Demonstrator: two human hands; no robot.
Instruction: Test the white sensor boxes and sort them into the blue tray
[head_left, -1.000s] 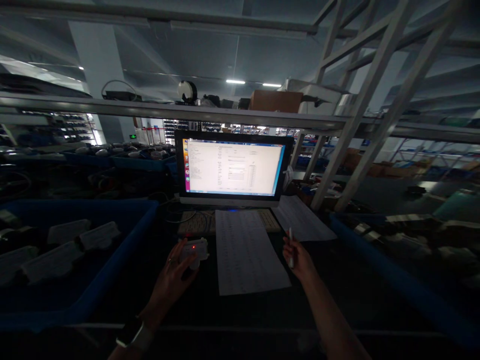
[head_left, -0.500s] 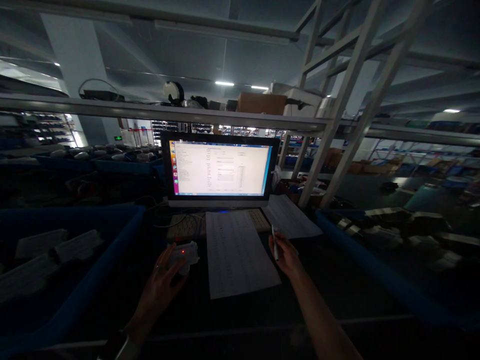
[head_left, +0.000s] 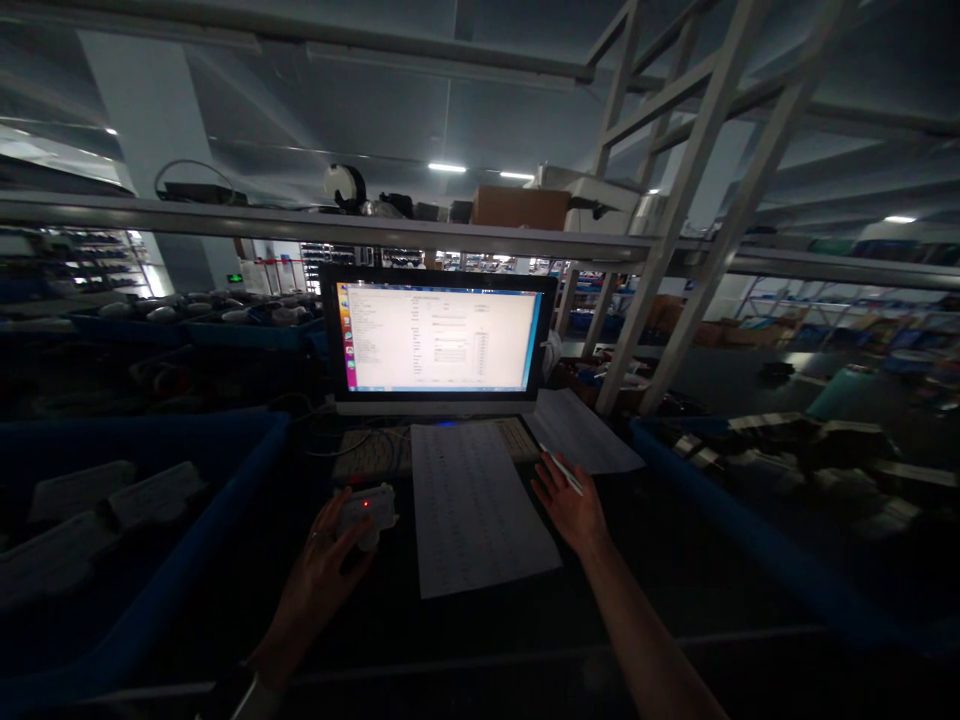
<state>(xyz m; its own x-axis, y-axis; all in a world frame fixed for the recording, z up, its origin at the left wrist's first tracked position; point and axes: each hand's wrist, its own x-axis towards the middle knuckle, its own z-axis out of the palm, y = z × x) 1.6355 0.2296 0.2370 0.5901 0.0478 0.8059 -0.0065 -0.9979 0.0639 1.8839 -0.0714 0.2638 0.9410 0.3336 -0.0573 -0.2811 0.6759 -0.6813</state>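
Observation:
My left hand [head_left: 328, 558] is wrapped round a small white device [head_left: 367, 511] with a red light, held just above the dark bench left of a printed sheet [head_left: 472, 510]. My right hand [head_left: 571, 508] rests at the sheet's right edge with its fingers stretched forward, and a white pen [head_left: 561, 470] lies across them, pointing away to the left. A lit monitor [head_left: 437, 338] stands behind the sheet, with a keyboard [head_left: 375, 452] partly under the paper.
A blue bin [head_left: 127, 560] with several white parts sits at the left. Another blue bin [head_left: 757, 540] with dark parts is at the right. A second sheet [head_left: 581, 432] lies right of the keyboard. White slanted frame posts [head_left: 660, 260] rise behind it, and a shelf rail [head_left: 300, 225] runs overhead.
The view has shifted slightly to the right. My right hand has lowered from holding the pen upright to lying flatter, fingers stretched, with the pen slanted across them. The left hand keeps its hold.

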